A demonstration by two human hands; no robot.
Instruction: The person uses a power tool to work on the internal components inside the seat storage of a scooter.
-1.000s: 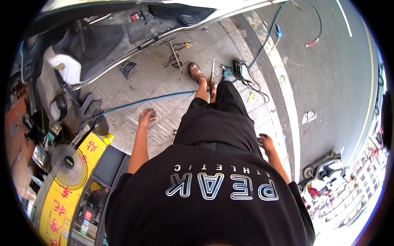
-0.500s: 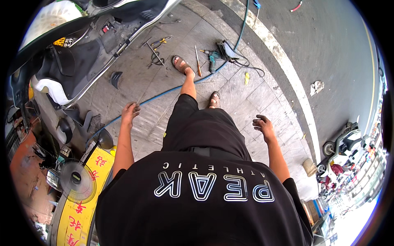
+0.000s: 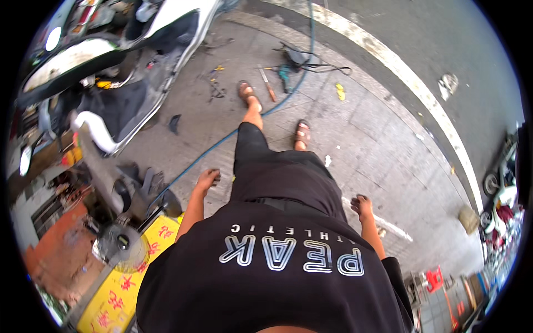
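My left hand (image 3: 209, 178) hangs beside my left thigh, its fingers loosely bent and apart, with nothing in it. A blue hose (image 3: 214, 147) runs along the pavement beyond that hand. On the other side, my right hand (image 3: 361, 205) hangs free by my right hip, fingers slightly spread and holding nothing. Ahead of my feet lie a screwdriver (image 3: 267, 84) with an orange handle and a teal power drill (image 3: 285, 79). Yellow-handled pliers (image 3: 218, 69) and a dark tool (image 3: 217, 92) are on the ground further left, blurred. Neither hand touches any tool.
A scooter with a white and black body (image 3: 183, 53) stands at the far left. Nearer on that side are a fan (image 3: 121, 246) and a yellow signboard (image 3: 119, 288). A black cable (image 3: 331, 70) loops by the drill. A white line (image 3: 388, 66) edges the road; parked scooters (image 3: 502, 205) stand right.
My view has shifted and turned, so the scooter, fan and signboard sit further right in the picture. My right foot has shifted, and both arms hang closer to my body. Both hands stay free.
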